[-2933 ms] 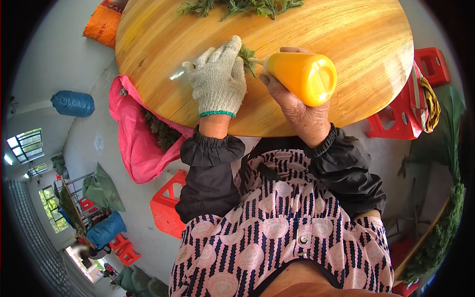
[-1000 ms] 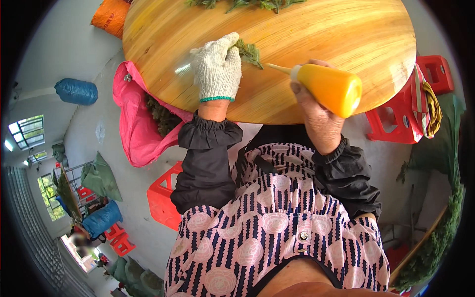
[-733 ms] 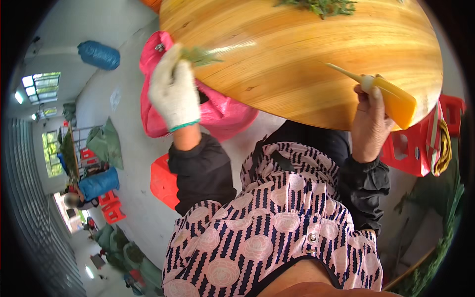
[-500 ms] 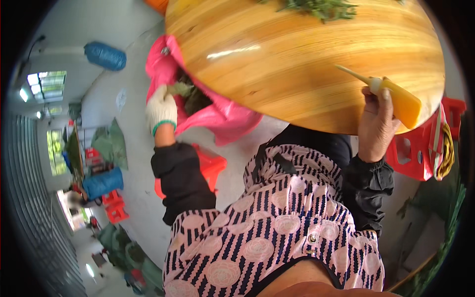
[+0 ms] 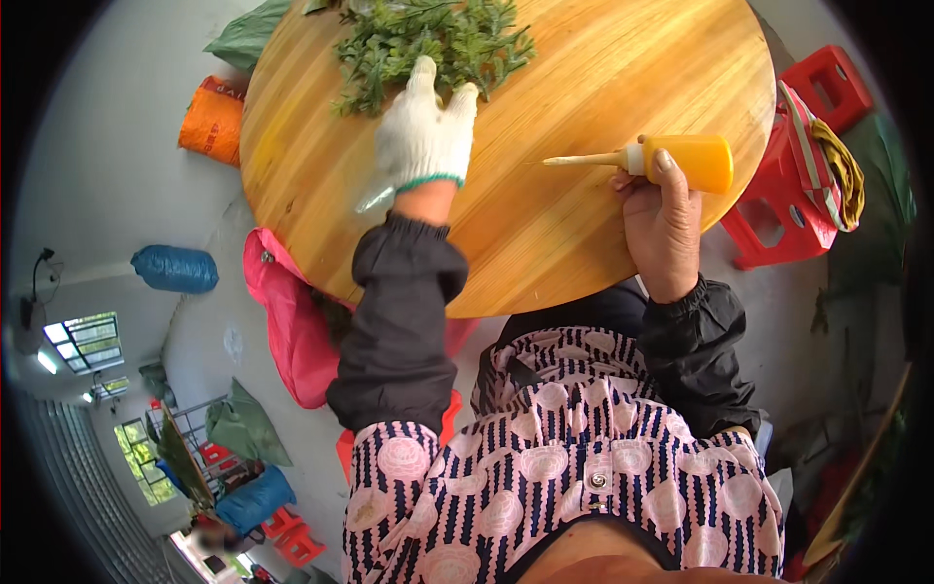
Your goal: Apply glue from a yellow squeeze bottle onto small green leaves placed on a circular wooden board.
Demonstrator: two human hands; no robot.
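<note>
My left hand [image 5: 425, 136], in a white knit glove with a green cuff edge, reaches over the round wooden table [image 5: 545, 238]. Its fingers are stretched and apart, with the tips at the near edge of a pile of green artificial-looking leaf sprigs [image 5: 428, 44]. I see nothing held in it. My bare right hand [image 5: 664, 229] grips a yellow squeeze bottle [image 5: 696, 164] above the table's right side. The bottle lies nearly level, its long pale nozzle pointing left.
A pink bag [image 5: 292, 336] hangs open beside the table's left edge, partly behind my left arm. Red plastic stools [image 5: 778, 224] stand at the right, one with a striped cloth bag on it. An orange sack [image 5: 212, 122] and a blue sack [image 5: 175, 269] lie on the left.
My left hand has come out of the pink bag, where it touched a leafy piece, and moved up and right to the sprigs. The bottle has turned to lie level. The view has shifted.
</note>
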